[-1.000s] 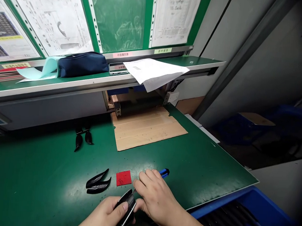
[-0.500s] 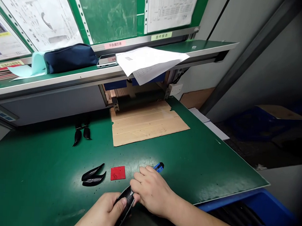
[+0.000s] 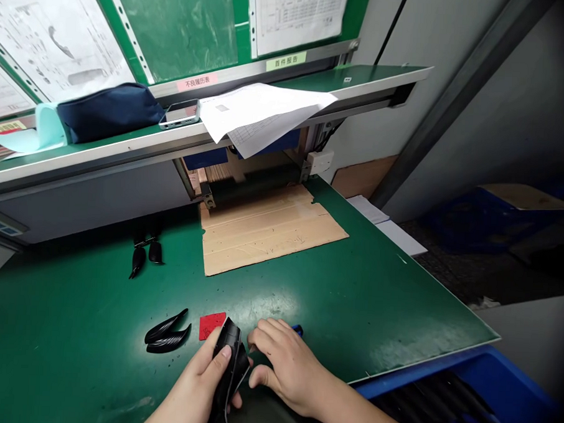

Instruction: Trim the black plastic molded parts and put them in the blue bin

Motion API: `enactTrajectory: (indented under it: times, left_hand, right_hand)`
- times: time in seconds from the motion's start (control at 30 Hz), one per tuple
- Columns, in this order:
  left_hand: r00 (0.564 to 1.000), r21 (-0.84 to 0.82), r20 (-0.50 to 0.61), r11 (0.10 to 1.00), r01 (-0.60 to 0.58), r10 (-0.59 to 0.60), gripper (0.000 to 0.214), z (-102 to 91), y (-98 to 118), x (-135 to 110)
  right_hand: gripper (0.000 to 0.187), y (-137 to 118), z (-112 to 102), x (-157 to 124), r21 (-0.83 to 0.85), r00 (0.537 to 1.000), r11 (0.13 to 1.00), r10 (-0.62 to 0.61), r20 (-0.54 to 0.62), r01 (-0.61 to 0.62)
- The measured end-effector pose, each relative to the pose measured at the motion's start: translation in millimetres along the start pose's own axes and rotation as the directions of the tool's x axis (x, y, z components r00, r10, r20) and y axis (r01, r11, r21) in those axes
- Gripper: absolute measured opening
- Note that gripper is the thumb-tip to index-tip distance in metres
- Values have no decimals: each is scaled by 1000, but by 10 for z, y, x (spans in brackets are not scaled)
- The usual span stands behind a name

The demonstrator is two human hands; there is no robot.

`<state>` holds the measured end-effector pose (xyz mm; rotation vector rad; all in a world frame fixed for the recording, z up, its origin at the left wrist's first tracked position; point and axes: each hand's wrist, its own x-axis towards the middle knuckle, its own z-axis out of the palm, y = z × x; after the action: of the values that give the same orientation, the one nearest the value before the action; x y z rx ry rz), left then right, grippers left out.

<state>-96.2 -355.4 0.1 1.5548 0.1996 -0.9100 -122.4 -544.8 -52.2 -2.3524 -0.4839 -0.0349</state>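
Note:
A black, shell-like molded plastic part with pale thin edges is gripped in my left hand, the thumb pressed on its face. Just right of the part is my right hand, its thumb and curled fingers apart and nothing visible between them. Behind that hand, only the tip of a blue-and-black tool shows on the table. A red square piece lies partly behind my left hand. Two curved, ribbed black pieces rest to its left.
More black pieces lie farther back on the green table. A flat cardboard sheet is at the back, under a shelf holding a dark blue pouch, phone and papers. A blue bin with black parts stands lower right.
My right hand has let go of the part's upper end and opened beside it. The part is turned, showing more of its face. The view has shifted slightly right.

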Motion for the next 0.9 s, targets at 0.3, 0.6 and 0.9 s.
enactTrajectory:
  times: [0.3,0.6,0.9]
  left_hand:
    - [995,-71,-101,997,17,-24,64,115,-60,73]
    - [986,-18,-136,995,-100,97,45,158,-48,29]
    - [983,111,-76,981,-159,168,39,159,-28,28]
  right_hand:
    - [57,65,111,3,-360,993,933,-43,-114,-1]
    - [39,80,180,43,-386,993,922,-78,-91,37]
    - [26,148,184,70,-370,991,921,-131,9,125]
